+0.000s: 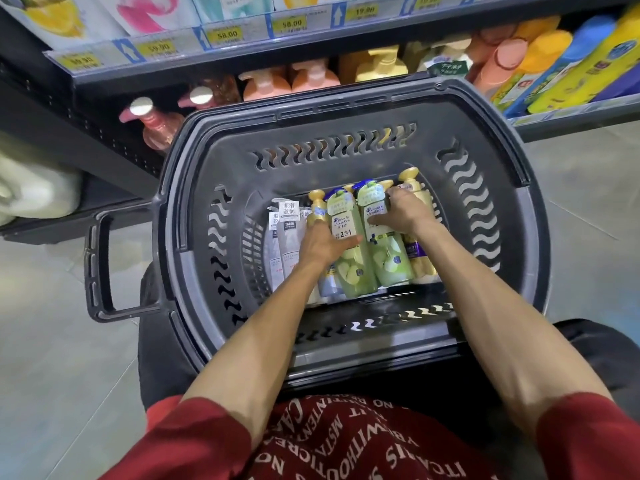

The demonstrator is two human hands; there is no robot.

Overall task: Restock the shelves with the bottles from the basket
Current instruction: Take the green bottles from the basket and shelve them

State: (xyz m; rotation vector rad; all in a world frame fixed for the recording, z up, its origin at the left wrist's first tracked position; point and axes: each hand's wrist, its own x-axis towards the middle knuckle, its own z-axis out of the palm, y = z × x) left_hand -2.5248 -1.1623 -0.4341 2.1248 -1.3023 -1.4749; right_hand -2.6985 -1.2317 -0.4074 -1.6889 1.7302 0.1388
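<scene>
Basket: dark grey basket with slotted walls, on the floor in front of the shelf.
Contents: left green bottle and right green bottle lie side by side. White bottles sit to their left, and a purple-labelled bottle to their right.
Left grip: closed around the left green bottle, thumb across its label.
Right grip: closed around the right green bottle, fingers curled over its upper end.
Shelf stock: pink pump bottles, orange pump bottles, and yellow price tags on the rail above.
</scene>
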